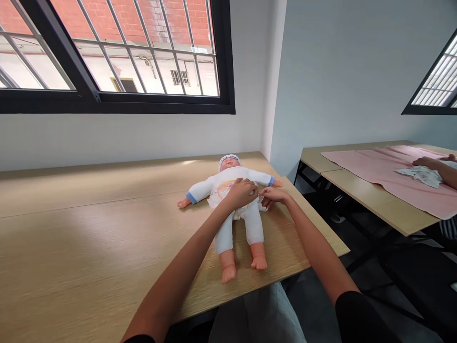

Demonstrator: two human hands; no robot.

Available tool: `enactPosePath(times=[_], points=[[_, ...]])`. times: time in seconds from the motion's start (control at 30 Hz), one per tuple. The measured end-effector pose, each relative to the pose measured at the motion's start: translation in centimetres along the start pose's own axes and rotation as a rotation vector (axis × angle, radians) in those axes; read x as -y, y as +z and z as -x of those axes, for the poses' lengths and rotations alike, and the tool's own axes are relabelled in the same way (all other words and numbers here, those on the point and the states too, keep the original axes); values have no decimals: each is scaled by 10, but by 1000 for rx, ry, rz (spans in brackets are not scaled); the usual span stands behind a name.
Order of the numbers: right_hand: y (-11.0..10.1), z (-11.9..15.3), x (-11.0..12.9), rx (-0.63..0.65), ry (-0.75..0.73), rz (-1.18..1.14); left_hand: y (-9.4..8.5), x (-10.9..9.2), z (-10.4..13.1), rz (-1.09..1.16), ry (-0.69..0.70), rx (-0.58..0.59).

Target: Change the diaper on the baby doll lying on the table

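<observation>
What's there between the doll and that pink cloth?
In the head view, going right from the doll: the person's right hand at its side, a strip of tabletop, a dark gap, then the second table's wooden edge.

Left of the person's left fingers (249,187), past the near arm of the doll (233,173), bare table (107,238) gives wide open passage, while the doll's torso lies directly beneath them and the right fingers (268,192) crowd their right side. Just beyond the right fingers the doll's other arm stands in the way, but nearer the person an open strip of table runs beside the doll's leg. Farther ahead of both hands, the wall (171,136) blocks forward passage.
</observation>
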State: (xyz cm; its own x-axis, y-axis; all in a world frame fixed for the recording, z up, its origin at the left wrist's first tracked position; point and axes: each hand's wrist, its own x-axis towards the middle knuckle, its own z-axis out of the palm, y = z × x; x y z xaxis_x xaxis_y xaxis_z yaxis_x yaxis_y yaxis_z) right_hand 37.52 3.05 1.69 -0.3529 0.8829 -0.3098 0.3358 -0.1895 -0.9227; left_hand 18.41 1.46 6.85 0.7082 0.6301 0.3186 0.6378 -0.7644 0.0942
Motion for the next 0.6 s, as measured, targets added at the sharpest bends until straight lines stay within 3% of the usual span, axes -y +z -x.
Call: enactPosePath(times=[0.3,0.47,0.6], points=[[-13,19,9,396,-117,188,6,0,0,-2,6,-33],[6,7,7,326,-262,232,8,2,0,8,18,-54],[-1,5,3,318,-237,191,9,3,0,22,17,-63]])
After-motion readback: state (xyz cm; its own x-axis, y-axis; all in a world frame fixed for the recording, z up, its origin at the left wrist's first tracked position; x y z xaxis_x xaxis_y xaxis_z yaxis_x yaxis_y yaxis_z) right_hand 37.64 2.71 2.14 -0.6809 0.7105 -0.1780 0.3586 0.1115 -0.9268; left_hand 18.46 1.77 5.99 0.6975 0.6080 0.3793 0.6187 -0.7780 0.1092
